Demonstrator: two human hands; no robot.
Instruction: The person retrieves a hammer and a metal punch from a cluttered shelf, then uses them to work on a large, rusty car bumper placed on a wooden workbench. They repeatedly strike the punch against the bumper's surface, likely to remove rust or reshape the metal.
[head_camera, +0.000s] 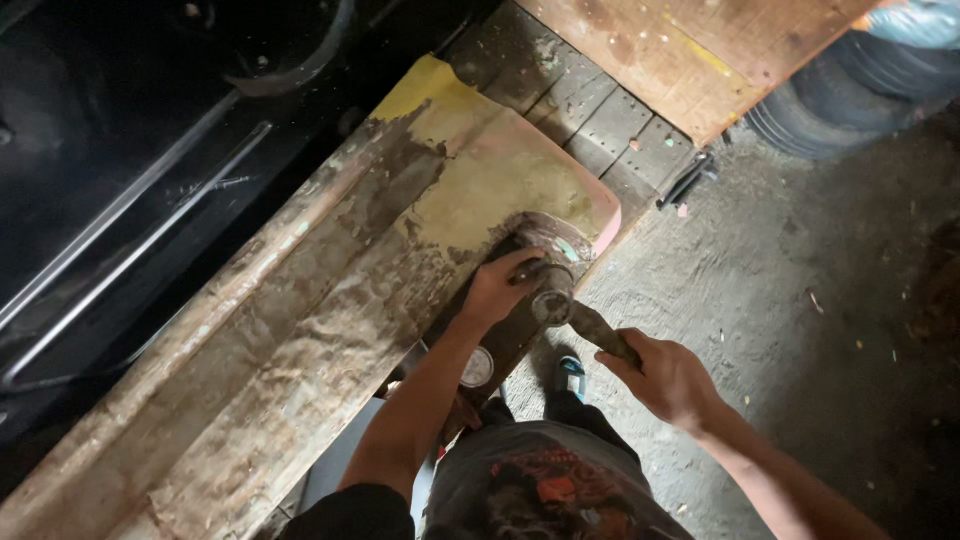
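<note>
A long, worn metal panel (300, 300) with yellow and pinkish filler patches lies slanted across the view. At its near right corner I hold a grimy power tool with a round head (552, 300). My left hand (497, 288) grips the tool's front part, pressed against the panel's edge. My right hand (665, 378) is closed around the tool's dark rear handle (603, 332). A curved ground-down patch (555, 238) shows just beyond the tool.
A black vehicle body (130, 150) fills the upper left. A wooden board (690, 50) and grey planks (600, 120) lie at the top. Stacked tyres (840, 100) sit at the upper right. Dusty concrete floor (800, 300) spreads to the right. A small round tin (477, 367) sits below the panel.
</note>
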